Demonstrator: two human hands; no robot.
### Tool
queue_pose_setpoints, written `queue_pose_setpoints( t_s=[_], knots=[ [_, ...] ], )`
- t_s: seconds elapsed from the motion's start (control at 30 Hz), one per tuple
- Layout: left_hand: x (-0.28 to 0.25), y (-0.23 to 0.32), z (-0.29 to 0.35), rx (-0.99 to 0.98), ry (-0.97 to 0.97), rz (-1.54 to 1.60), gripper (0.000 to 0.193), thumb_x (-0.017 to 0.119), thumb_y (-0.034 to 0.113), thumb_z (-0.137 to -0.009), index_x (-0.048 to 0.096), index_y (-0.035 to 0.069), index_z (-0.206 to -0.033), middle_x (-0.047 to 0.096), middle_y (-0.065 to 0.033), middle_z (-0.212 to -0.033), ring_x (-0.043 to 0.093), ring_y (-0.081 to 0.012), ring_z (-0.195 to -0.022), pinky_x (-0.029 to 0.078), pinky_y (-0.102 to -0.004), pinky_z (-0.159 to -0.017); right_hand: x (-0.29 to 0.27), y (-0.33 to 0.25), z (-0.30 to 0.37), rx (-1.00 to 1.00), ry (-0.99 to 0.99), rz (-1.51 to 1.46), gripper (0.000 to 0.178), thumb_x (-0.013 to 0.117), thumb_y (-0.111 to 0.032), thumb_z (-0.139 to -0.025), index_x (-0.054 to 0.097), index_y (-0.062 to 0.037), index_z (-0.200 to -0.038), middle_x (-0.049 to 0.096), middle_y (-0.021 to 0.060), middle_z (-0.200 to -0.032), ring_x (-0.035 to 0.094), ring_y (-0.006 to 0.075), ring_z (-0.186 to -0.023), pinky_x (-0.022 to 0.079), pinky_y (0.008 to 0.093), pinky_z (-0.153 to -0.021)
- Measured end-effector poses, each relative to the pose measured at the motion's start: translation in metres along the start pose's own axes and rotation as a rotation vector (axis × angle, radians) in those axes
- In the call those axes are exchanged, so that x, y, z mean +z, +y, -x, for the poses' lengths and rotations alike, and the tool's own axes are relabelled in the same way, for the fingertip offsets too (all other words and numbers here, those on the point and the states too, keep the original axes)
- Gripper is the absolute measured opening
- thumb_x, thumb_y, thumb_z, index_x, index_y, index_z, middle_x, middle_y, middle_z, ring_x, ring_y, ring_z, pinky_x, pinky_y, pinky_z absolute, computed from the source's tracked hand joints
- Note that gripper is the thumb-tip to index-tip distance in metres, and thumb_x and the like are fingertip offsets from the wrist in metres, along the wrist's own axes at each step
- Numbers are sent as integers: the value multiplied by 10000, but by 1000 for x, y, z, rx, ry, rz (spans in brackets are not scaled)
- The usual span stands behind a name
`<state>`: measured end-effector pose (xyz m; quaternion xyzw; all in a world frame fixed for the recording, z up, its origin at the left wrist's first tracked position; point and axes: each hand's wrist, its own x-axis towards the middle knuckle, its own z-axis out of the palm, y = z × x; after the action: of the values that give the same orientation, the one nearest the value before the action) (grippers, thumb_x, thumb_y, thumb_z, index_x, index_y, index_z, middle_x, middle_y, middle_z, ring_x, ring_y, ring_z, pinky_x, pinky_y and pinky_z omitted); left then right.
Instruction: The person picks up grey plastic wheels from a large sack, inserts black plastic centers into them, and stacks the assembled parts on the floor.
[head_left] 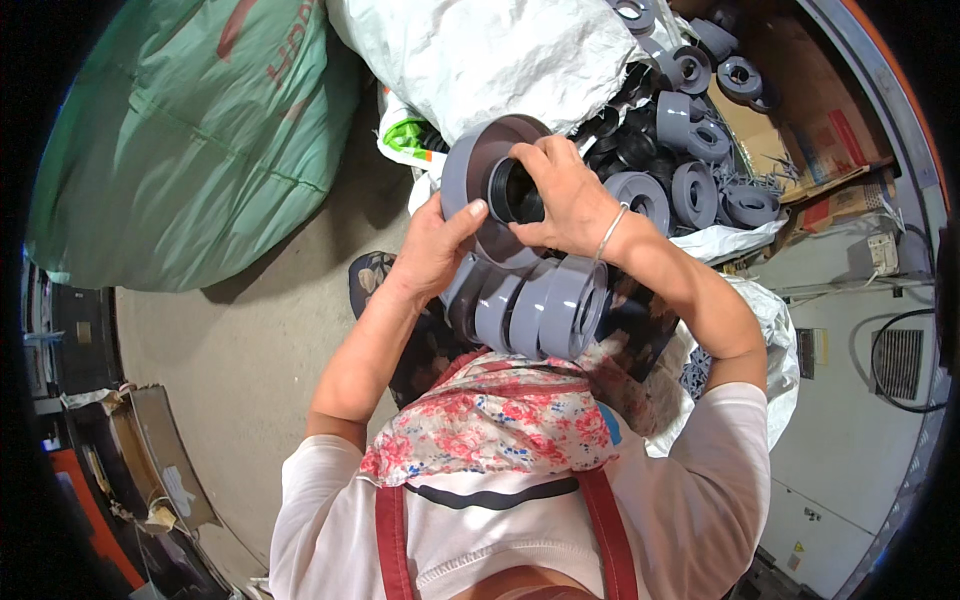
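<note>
A grey plastic pipe fitting [462,168], wide and round, is tilted in front of me with its open side toward my right. My left hand [438,243] grips its near left wall, thumb over the rim. Inside the opening sits a black ribbed ring [500,192]. My right hand [570,195] reaches in, fingers and thumb closed around this ring; the fingertips are partly hidden. Just below, several grey fittings [540,308] lie in a row across my lap, against the flowered apron [490,425].
Beyond my right hand, loose grey fittings [693,195] lie with a heap of black rings [635,150]. A white sack [480,60] bulges ahead, and a large green sack [210,150] stands far left. An open cardboard box [825,110] and a pale cabinet [840,430] are on the right.
</note>
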<state>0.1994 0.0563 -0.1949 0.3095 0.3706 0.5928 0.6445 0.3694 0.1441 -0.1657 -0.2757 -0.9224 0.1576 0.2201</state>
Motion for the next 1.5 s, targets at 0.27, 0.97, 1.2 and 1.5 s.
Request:
queue_pose_setpoints(
  t_s=[0.27,0.97,1.2,1.5],
  knots=[
    [4,12,18,-94,-88,40,428,586,187,-839,438,-26,-1180,548,-84,-1094,539,-160,-976,451,-315,-853,-13,-18,17,-124,-93,10,749,773,-149,-571,385,-8,-1197,437,201,-1099,435,352,-1048,408,375,-882],
    [17,-33,58,580,-284,-1068,1006,690,187,-718,-38,29,-1394,246,-224,-1389,248,-309,-1296,228,-369,-1043,-6,-31,63,717,45,-1608,387,586,-220,-824,508,50,-1091,602,82,-858,605,152,-807,527,313,-635],
    [-107,-62,12,158,421,-657,678,567,369,-829,335,-70,-1290,423,-217,-1273,388,-265,-1207,293,-345,-1001,-35,-37,153,565,167,-602,700,697,9,-697,312,12,-1282,562,66,-958,539,90,-768,450,204,-677],
    [-148,-140,-14,-294,456,-626,877,597,550,-731,321,-51,-1307,451,-226,-1245,458,-297,-1130,356,-357,-940,78,-37,214,581,242,-611,693,527,-115,-848,101,46,-1369,357,228,-1297,355,292,-1213,265,335,-1011]
  ],
)
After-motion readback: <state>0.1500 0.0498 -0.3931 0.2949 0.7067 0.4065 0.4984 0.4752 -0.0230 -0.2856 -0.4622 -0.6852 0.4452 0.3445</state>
